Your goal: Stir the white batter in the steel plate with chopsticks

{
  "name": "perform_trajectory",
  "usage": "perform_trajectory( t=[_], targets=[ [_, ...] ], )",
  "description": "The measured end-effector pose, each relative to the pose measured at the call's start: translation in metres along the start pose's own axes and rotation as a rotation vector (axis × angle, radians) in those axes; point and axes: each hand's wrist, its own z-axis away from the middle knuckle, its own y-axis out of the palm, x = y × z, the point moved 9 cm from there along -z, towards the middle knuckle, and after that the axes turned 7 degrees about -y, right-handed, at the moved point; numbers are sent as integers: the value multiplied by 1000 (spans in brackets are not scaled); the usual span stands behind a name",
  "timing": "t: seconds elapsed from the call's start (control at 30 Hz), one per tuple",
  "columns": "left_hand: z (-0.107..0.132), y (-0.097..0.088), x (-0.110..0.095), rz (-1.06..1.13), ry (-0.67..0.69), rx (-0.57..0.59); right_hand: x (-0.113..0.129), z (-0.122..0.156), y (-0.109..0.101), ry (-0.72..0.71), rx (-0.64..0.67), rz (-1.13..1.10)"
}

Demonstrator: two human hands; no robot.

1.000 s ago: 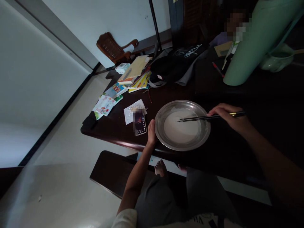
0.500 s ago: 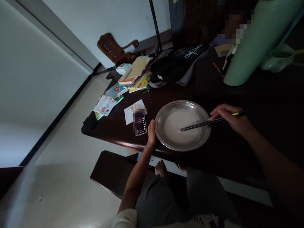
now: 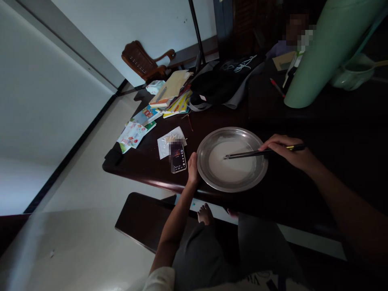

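Note:
A wide, shallow metal bowl (image 3: 203,171) stands on the dark table near its front edge. Inside it lies a thin, whitish batter-like liquid (image 3: 236,169). My left hand (image 3: 193,167) holds the bowl by its left side, the fingers partly hidden against the rim. In my right hand (image 3: 286,149) is a pair of dark chopsticks (image 3: 248,154), gripped near their upper ends. Their tips dip into the liquid left of its middle. The right hand itself is over the bowl's right rim.
Left of the bowl lie a phone (image 3: 178,157) and a white packet (image 3: 165,146). Books (image 3: 174,91) and a black bag (image 3: 215,87) are farther back. A tall green bottle (image 3: 315,64) stands at right, near a red pen (image 3: 277,87). A person (image 3: 277,49) sits beyond.
My right hand has moved left and slightly up, carrying the chopstick tips left through the liquid. My left hand stays at the bowl's side.

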Motion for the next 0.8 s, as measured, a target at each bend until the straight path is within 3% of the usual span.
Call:
perform_trajectory(
  t=[0.13,0.3,0.47,0.67,0.8],
  targets=[
    [1,1,-1,-7,-7,18,-4,1,-14,39,-151,-63],
    [1,3,1,36,-36,18,-3,1,5,11,33,-50],
    [2,4,2,36,-30,30,-7,2,-15,38,-149,-59],
    [1,1,-1,-8,4,4,-1,0,7,30,52,-21],
    [2,2,-1,-21,3,14,-4,0,-11,45,-122,-37]
  ],
)
